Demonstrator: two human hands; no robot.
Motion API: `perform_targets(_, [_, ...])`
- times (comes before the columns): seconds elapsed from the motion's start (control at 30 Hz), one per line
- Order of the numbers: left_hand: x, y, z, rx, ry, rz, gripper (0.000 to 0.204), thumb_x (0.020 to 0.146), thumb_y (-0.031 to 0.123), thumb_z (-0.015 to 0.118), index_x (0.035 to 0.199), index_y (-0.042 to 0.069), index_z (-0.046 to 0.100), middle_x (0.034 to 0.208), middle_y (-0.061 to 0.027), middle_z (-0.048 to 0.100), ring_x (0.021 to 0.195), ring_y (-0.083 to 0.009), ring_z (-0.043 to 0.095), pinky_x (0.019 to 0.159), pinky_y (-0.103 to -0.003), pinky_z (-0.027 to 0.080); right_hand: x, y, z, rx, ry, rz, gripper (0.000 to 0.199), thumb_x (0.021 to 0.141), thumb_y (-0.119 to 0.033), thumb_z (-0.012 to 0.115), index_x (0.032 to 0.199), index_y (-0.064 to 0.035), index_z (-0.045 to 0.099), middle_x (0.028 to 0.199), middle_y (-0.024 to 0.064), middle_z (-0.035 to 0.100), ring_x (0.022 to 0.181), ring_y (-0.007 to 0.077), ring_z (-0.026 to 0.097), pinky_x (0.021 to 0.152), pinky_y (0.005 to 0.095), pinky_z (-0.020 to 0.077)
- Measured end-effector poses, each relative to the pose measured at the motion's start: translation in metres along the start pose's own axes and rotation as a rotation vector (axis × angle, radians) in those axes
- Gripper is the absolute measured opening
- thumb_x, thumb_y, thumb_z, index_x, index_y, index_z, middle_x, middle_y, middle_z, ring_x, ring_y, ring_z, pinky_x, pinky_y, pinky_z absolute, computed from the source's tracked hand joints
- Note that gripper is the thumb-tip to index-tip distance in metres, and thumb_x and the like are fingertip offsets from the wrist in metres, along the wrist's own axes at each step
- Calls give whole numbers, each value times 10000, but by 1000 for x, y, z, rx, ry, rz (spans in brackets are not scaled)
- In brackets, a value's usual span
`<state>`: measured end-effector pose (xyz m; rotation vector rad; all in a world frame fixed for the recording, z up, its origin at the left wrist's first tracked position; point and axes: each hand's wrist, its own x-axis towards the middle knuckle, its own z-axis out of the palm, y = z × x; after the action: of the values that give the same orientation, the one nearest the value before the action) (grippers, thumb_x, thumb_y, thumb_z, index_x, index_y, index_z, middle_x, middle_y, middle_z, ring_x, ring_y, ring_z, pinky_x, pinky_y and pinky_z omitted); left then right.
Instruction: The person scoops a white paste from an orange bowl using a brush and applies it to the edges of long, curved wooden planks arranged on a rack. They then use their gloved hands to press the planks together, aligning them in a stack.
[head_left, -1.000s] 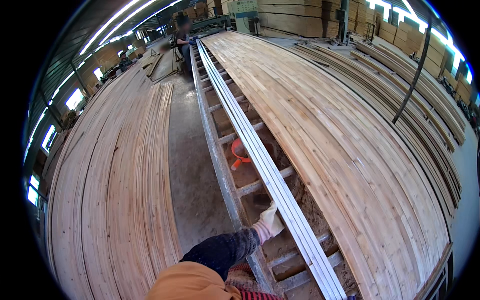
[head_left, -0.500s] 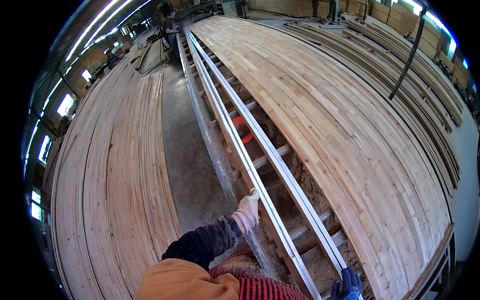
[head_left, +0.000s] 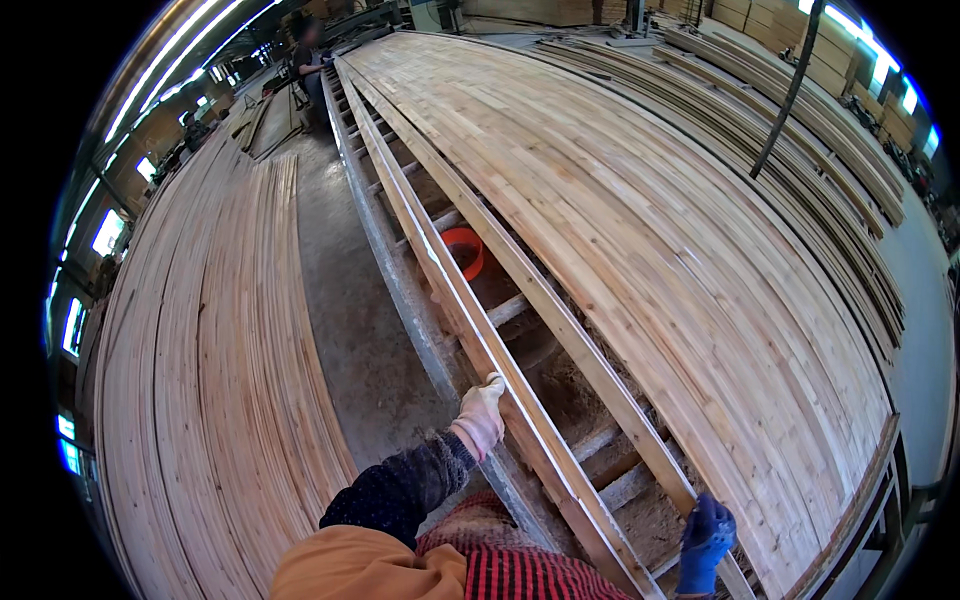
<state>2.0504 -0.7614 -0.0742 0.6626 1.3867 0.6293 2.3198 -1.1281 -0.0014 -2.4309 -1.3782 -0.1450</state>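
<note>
Left hand (head_left: 481,415), in a pale glove, is closed over the edge of a long strip (head_left: 455,290). That strip lies lengthwise on the rack (head_left: 400,285), running from near my body far up toward the top of the view.

Right hand (head_left: 706,535), in a blue glove, sits at the near end of a second strip (head_left: 560,310). Fingers look curled on it, but I cannot tell for sure that they grip; the hand is at the picture's lower edge and small.

The two strips lie side by side with a gap between them, narrowing toward the far end. Both cross the rack's rungs. Hands are well apart, one strip each.

Under the rack, between the rungs: an orange bucket (head_left: 464,250), seen through the gap between the strips. Sawdust (head_left: 575,395) is heaped below the nearer rungs.

Right of the rack: a wide bed of planks (head_left: 650,220) laid edge to edge, just beside the second strip. Further right, more stacked strips (head_left: 800,150).

Left of the rack: bare concrete floor (head_left: 340,300), then a big pile of lumber (head_left: 200,350) following the same direction.

Far end, top left: another person (head_left: 305,50) stands by the rack, blurred.

My left sleeve is dark knit; orange and red-checked cloth shows at the bottom edge.
</note>
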Motion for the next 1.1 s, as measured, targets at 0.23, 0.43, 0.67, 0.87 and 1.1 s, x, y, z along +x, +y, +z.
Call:
perform_targets(0.23, [14, -11, -1, -182, -99, -12, 322, 969, 380, 600, 1006, 63, 643, 874, -20, 646, 767, -167, 618, 661, -326, 521, -11, -15, 6, -223, -2, -112, 587, 718, -112, 686, 1284, -39, 547, 1249, 148, 605, 1095, 358, 586, 918, 509, 452])
perform_targets(0.43, [2, -3, 6, -282, -156, -35, 295, 997, 315, 571, 1160, 71, 603, 1070, -54, 653, 986, -193, 632, 870, -357, 526, -32, -17, 11, 30, -148, -20, 584, 665, -122, 688, 1235, -35, 594, 1143, 136, 660, 1042, 348, 610, 873, 483, 481])
perform_targets(0.67, [-8, 5, 13, -89, 0, 30, 410, 942, 437, 613, 1039, 39, 631, 811, -35, 604, 648, -166, 567, 507, -331, 448, 22, -40, -40, 13, -166, -144, 544, 797, -212, 672, 1323, -116, 572, 1385, 163, 537, 1267, 386, 503, 1084, 563, 340])
perform_targets(0.87, [-9, 17, -3, -76, -103, -48, 412, 961, 370, 624, 1248, 80, 562, 1152, -55, 613, 1053, -221, 598, 823, -393, 529, 47, 7, 42, -133, -106, 100, 773, 861, -397, 642, 1495, -76, 340, 1542, 185, 341, 1423, 383, 317, 1175, 511, 233])
perform_targets(1.1, [18, 6, 44, -98, -319, 73, 398, 964, 426, 609, 1193, 103, 571, 1059, -20, 617, 945, -173, 606, 782, -336, 514, 31, 2, 29, -92, -198, 51, 811, 872, -475, 627, 1494, -36, 347, 1540, 233, 332, 1417, 434, 317, 1167, 513, 256])
